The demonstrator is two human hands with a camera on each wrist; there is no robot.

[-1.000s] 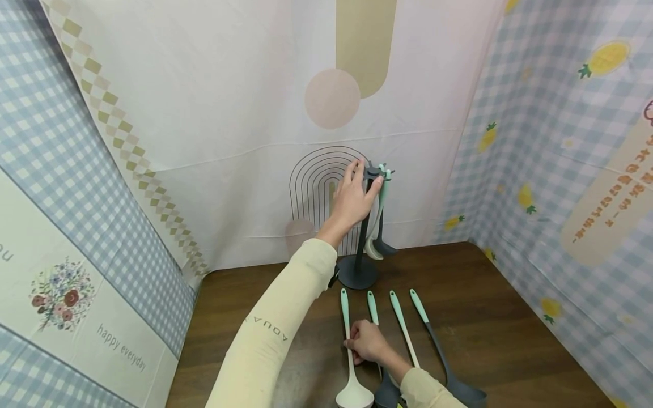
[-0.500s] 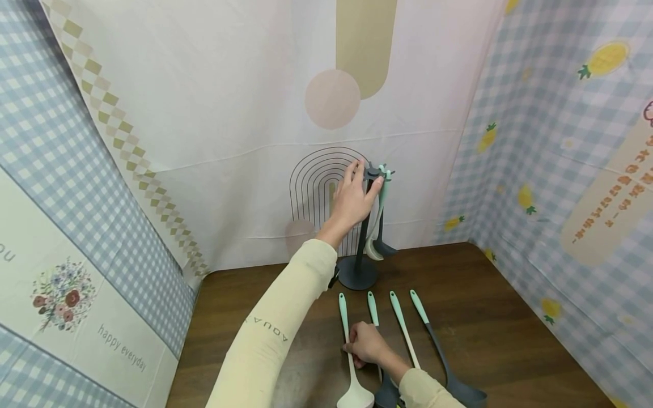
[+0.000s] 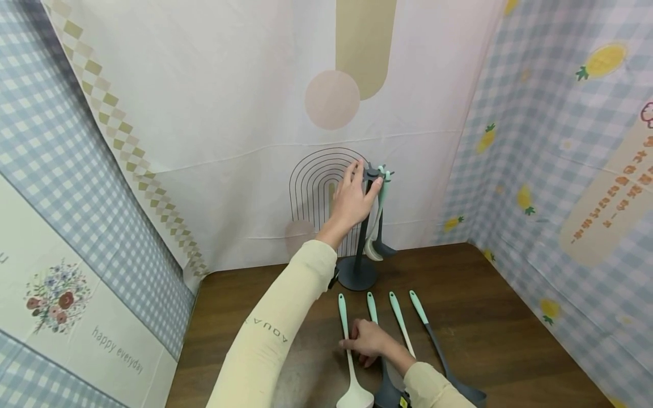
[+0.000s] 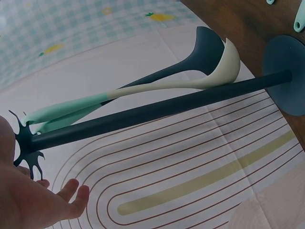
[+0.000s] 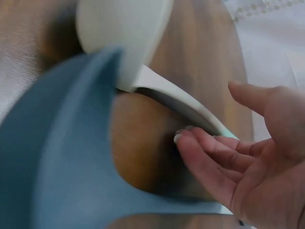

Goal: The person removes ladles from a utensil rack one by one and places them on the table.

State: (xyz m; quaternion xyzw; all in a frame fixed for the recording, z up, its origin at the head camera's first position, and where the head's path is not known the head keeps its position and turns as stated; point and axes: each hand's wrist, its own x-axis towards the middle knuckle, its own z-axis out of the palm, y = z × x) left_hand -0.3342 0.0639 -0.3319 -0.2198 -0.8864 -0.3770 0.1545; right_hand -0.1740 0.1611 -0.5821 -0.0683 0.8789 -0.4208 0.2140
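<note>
Likely pickup step: left hand [image 3: 351,199] at rack [image 3: 361,239], right hand [image 3: 372,340] by leftmost ladle [image 3: 354,395], 2 thumbs apart from fingers; needs pinch next.

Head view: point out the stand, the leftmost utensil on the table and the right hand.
Stand [image 3: 361,246]: head view, on its upright pole.
Leftmost utensil [image 3: 355,396]: head view, on its broad white head.
Right hand [image 3: 371,341]: head view, on the back of it.

Kinda kitchen-ish setup, can't tell if it's an actual home tbh: printed cloth [image 3: 229,85] on 3 sides, brown wooden surface [image 3: 245,317], 2 ladles [image 4: 231,64] hanging on a stand [image 4: 162,110].
</note>
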